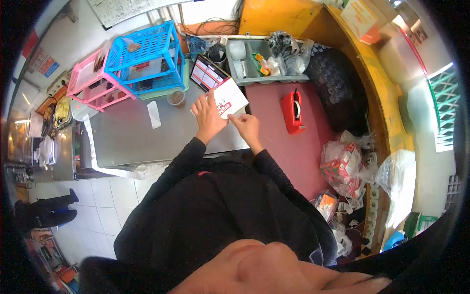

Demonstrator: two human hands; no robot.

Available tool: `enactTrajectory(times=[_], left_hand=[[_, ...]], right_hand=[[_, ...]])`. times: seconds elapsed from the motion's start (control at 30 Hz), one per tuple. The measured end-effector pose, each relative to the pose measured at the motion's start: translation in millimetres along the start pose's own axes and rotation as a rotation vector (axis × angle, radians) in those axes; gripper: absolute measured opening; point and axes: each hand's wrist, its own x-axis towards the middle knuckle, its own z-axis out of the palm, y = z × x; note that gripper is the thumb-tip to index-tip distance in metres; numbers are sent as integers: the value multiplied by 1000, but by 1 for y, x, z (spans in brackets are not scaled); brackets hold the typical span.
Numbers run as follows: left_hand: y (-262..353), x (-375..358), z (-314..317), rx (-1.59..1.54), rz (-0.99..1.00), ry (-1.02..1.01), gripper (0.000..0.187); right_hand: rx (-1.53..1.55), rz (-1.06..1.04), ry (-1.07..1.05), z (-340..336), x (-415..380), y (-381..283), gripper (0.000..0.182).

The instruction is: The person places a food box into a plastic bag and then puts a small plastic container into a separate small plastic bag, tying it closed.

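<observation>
A white cardboard box with red and dark print sits at the metal table's right end. My left hand grips its left side, the fingers lying over the top. At the near right edge of the box, my right hand pinches with thumb and fingertips. Just behind the box stands a tablet with a lit screen. A red tape dispenser rests to the right on the dark red surface, apart from both hands.
Blue basket rack and pink rack stand at the back left, near a small clear cup. A grey divided tray holds bags and packets. Plastic-wrapped goods lie right. Another person's legs show lower left.
</observation>
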Motion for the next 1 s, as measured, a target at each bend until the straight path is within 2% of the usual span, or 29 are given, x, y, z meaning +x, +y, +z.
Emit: enactTrajectory(times=[0.03, 0.07, 0.13, 0.17, 0.23, 0.27, 0.3, 0.33, 0.37, 0.4, 0.43, 0.47, 0.5, 0.53, 0.57, 0.6, 0.63, 0.67, 0.73, 0.77, 0.8, 0.83, 0.87, 0.9, 0.93, 0.97, 1.0], left_hand=[[2, 6, -11, -5, 2, 70, 97], [3, 11, -23, 2, -8, 76, 97], [2, 6, -39, -47, -141, -76, 93], [-11, 0, -33, -39, -163, -80, 93], [-53, -10, -10, -225, -235, -302, 85], [-65, -15, -6, -215, -257, -296, 85], [-76, -21, -4, -688, -469, -455, 82], [-87, -27, -1, -1170, -672, -596, 79], [-97, -36, 2, -1272, -700, -596, 66], [-105, -41, -4, -1267, -721, -584, 66], [-114, -45, -10, -1471, -769, -710, 60], [-122, -48, -16, -1679, -808, -837, 55], [-127, -55, -22, -1758, -941, -764, 49], [-124, -54, -31, -1758, -951, -754, 49], [-119, -51, -37, -1795, -911, -699, 52], [-118, -46, -41, -1829, -871, -641, 54], [-141, -55, -7, -1711, -926, -699, 63], [-149, -62, 14, -1707, -938, -689, 63], [-157, -60, 43, -661, -539, -546, 74], [-162, -61, 49, -662, -541, -535, 74], [-163, -66, 54, -358, -428, -523, 76], [-168, -68, 60, -55, -314, -505, 78], [-180, -67, 71, -60, -320, -498, 78], [-196, -64, 81, -111, -367, -450, 73], [-211, -59, 84, -159, -414, -405, 69], [-229, -44, 80, -194, -515, -300, 58], [-243, -32, 72, -36, -543, -195, 58]], right_hand=[[-228, 77, 56, 0, 4, -4, 46], [-228, 68, 45, 0, 7, -7, 46], [-145, 103, -23, -2, 6, -17, 56], [-135, 114, -94, -2, 8, -26, 58], [-141, 94, -131, 5, 8, -36, 57], [-143, 78, -148, 11, 10, -40, 57], [-342, 45, -110, 20, 12, -37, 56], [-340, 41, -134, 28, 14, -34, 56], [-279, 51, -179, 35, 15, -30, 54], [-217, 63, -222, 42, 16, -30, 53], [77, -23, -310, 49, 14, -30, 45], [80, -19, -326, 56, 14, -30, 45], [240, 10, -403, 64, 16, -28, 40], [401, 41, -476, 71, 19, -25, 35], [369, 33, -466, 75, 25, -22, 27], [371, 32, -476, 78, 33, -13, 27], [160, -74, -389, 78, 41, 0, 25], [-48, -179, -298, 76, 48, 13, 22], [-323, -234, -257, 51, 51, 36, 19], [-212, -114, -201, 40, 59, 74, 21], [-104, 6, -147, 32, 64, 105, 24], [-182, -13, 11, 5, 54, 76, 26], [-474, 15, 200, -17, 51, 61, 24], [-513, -1, 359, -43, 62, 81, 19], [-567, -224, 541, -72, 69, 109, 17], [-619, -193, 643, -93, 70, 108, 16], [-670, -156, 747, -113, 68, 107, 16]])
